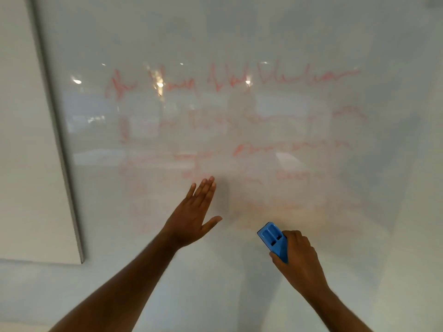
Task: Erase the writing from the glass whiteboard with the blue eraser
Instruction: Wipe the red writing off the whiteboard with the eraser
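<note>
Most of the red writing [235,80] is still showing on the glass board [395,44], lower lines smeared faint, while my right hand [299,257] is gripping the blue eraser [273,238] below them and my left hand [194,212] is hovering flat, fingers straight.

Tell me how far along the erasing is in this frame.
Partly done. The lower lines of red writing look smeared and faint, as if already wiped. In hand: the right hand grips the blue eraser near the bottom of the glass board, while the left hand is held out flat. Left: the top line is still bold, and the middle rows remain visible.
</note>
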The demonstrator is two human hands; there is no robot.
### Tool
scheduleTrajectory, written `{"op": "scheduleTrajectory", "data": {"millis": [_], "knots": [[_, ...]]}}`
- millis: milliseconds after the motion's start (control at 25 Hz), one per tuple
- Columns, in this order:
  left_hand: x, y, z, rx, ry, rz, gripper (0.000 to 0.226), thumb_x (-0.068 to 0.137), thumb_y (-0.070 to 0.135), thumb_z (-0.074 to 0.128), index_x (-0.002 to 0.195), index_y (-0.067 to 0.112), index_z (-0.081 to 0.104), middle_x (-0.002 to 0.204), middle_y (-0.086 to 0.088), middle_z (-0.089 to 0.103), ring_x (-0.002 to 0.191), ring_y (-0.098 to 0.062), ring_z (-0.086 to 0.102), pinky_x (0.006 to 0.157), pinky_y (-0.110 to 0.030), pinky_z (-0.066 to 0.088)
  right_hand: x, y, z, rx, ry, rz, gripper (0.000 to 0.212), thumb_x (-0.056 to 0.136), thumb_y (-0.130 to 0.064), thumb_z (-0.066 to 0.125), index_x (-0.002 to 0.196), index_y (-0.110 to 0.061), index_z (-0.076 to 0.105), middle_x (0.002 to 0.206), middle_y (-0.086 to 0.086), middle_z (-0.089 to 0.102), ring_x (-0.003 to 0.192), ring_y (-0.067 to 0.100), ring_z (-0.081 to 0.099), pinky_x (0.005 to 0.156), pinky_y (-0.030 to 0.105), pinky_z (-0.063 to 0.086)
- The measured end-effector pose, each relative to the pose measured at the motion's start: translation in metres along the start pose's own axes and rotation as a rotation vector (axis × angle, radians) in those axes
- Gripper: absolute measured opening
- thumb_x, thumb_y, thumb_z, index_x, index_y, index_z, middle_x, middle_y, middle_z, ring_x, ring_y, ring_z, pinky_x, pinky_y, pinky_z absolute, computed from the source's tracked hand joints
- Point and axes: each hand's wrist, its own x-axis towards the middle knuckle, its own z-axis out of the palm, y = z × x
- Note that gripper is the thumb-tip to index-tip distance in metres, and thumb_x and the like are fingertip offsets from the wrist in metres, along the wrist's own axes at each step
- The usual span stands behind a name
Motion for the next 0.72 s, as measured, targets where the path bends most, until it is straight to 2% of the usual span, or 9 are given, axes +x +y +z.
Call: {"op": "scheduleTrajectory", "data": {"millis": [120,280,440,720], "knots": [[0.013,-0.032,-0.036,0.069,0.079,-0.044,0.087,0.114,0.061,0.031,0.173,0.001,0.007,0.184,-0.014,-0.001,0.171,-0.026,0.000,0.138,-0.045,0.004,0.030,-0.022,-0.029,-0.002,0.052,-0.084,0.068,0.080,-0.055,0.081,0.133,-0.022,0.055,0.116,-0.007,0.057,0.094,0.010,0.053,0.078,0.032,0.054],[0.023,-0.068,-0.076,0.105,0.162,-0.131,0.086,0.114,0.058,0.031,0.173,0.001,0.004,0.184,-0.013,-0.005,0.171,-0.025,-0.003,0.139,-0.043,0.000,0.058,-0.059,-0.069,0.091,0.121,-0.096,0.080,0.080,-0.063,0.078,0.144,-0.025,0.048,0.120,-0.010,0.054,0.103,0.010,0.050,0.080,0.031,0.054],[0.035,-0.094,-0.105,0.094,0.199,-0.185,0.087,0.114,0.061,0.026,0.174,0.004,-0.001,0.184,-0.010,-0.010,0.171,-0.023,-0.007,0.139,-0.040,-0.004,0.073,-0.095,-0.095,0.203,0.171,-0.125,0.078,0.078,-0.066,0.075,0.140,-0.030,0.047,0.118,-0.015,0.051,0.105,0.009,0.050,0.080,0.032,0.055],[0.047,-0.160,-0.128,0.094,0.261,-0.219,0.087,0.113,0.060,0.028,0.174,0.005,-0.002,0.184,-0.008,-0.012,0.170,-0.022,-0.011,0.138,-0.039,-0.006,0.110,-0.163,-0.114,0.074,0.278,-0.299,0.081,0.087,-0.072,0.058,0.155,-0.033,0.040,0.125,-0.008,0.057,0.104,0.012,0.050,0.088,0.038,0.053]]}}
